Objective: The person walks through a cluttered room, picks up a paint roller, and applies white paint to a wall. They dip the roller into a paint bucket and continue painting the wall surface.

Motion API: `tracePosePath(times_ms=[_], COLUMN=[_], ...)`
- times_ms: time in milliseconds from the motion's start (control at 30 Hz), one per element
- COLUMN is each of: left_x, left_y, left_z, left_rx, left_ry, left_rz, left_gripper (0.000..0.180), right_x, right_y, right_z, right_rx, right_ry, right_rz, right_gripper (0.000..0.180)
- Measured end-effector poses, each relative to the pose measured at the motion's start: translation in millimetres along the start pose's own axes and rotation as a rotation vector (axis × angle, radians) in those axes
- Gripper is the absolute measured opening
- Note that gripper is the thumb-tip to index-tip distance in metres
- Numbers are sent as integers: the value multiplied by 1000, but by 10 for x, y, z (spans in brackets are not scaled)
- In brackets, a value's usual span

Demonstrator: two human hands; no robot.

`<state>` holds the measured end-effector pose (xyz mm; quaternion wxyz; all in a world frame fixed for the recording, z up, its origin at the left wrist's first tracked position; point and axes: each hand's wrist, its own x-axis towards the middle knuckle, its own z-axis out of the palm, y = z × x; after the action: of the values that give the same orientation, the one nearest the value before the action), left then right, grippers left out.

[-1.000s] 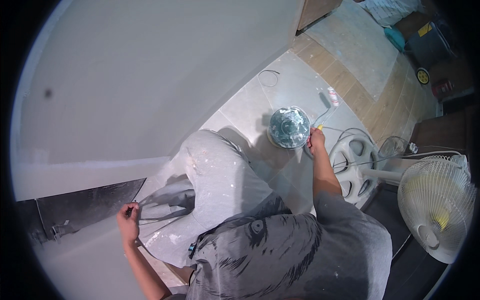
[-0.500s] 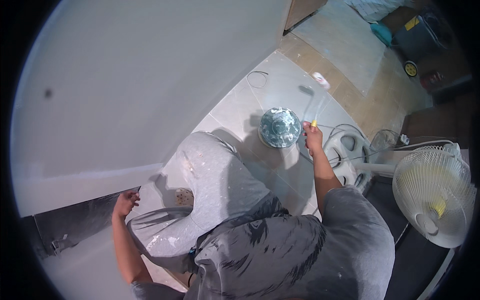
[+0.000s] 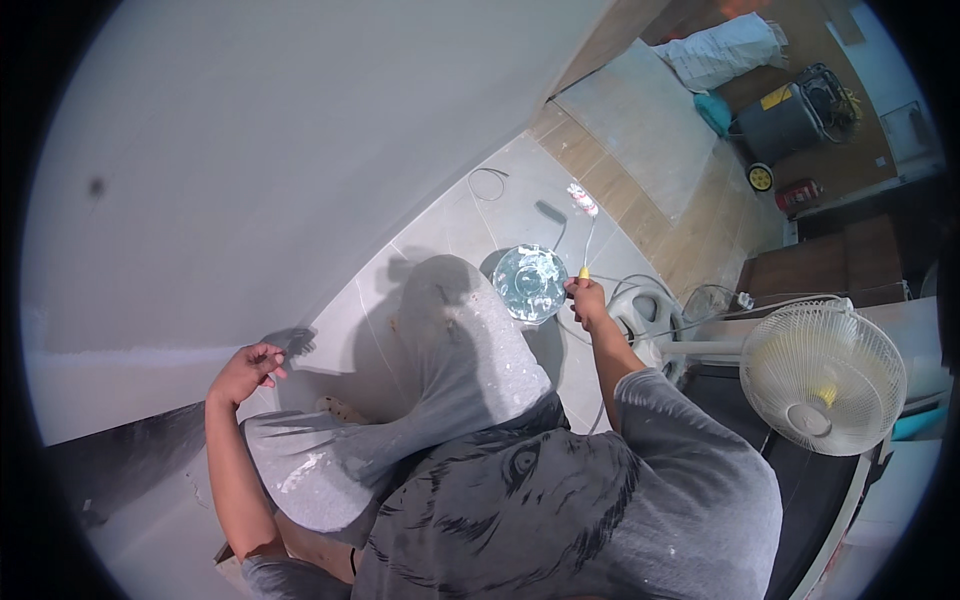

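Observation:
My right hand (image 3: 588, 303) is closed round the yellow handle of a small paint roller (image 3: 582, 200). The roller's white, pink-flecked sleeve points away from me, at the end of a thin bent wire frame. Just left of that hand stands a round blue-green bucket top (image 3: 530, 283), smeared with white. Close to the grey-white wall (image 3: 250, 180), my left hand (image 3: 250, 373) holds nothing, its fingers loosely bent and apart. Its shadow falls on the lower wall beside it.
To my right are a white fan (image 3: 823, 375) lying over and its pale base (image 3: 640, 318) with cables. Farther off stand a dark wheeled machine (image 3: 785, 120), a red cylinder (image 3: 797, 196) and a white sack (image 3: 722, 52). A thin wire loop (image 3: 488, 184) lies on the tiles.
The view has shifted, showing more of the far right. The roller, blurred before, is now sharp and still in my right hand. My bent knee has swung to the right, closer to the bucket.

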<state>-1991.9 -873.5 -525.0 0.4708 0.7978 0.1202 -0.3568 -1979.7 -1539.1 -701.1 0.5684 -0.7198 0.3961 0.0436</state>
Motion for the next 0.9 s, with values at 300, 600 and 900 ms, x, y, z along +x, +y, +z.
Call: tracePosePath(times_ms=[300, 600, 900], left_x=[19, 473, 700], left_y=[-80, -512, -100], left_z=[-22, 18, 348], left_rx=[42, 274, 429], left_ry=[-47, -151, -360], left_rz=[61, 111, -87], left_gripper=[28, 21, 9], right_x=[-472, -2249, -5582], right_y=[-343, -1933, -2936], right_z=[-69, -743, -2679], right_rx=[24, -467, -27], right_ry=[94, 322, 626], right_rz=[-137, -1010, -1332], right_gripper=[21, 21, 20])
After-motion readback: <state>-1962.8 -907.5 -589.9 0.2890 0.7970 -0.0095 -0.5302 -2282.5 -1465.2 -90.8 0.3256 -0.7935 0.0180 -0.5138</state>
